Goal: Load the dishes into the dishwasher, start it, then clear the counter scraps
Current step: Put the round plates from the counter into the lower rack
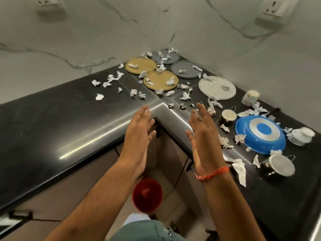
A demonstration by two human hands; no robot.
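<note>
Both hands (139,134) (202,136) hover flat-fingered, holding nothing, before scrap-strewn plates (160,80) on the counter (52,119).

On my black corner counter (52,119) lie two gold plates (140,65), two grey plates (185,69) and a white plate (217,87), all flat and strewn with crumpled paper scraps (107,80). Nearer right, a blue bowl (260,134) sits overturned among upturned cups (227,116), with more scraps around.

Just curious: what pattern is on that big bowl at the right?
The bowl is blue with a white ring around a blue centre, seen in the head view.
</note>
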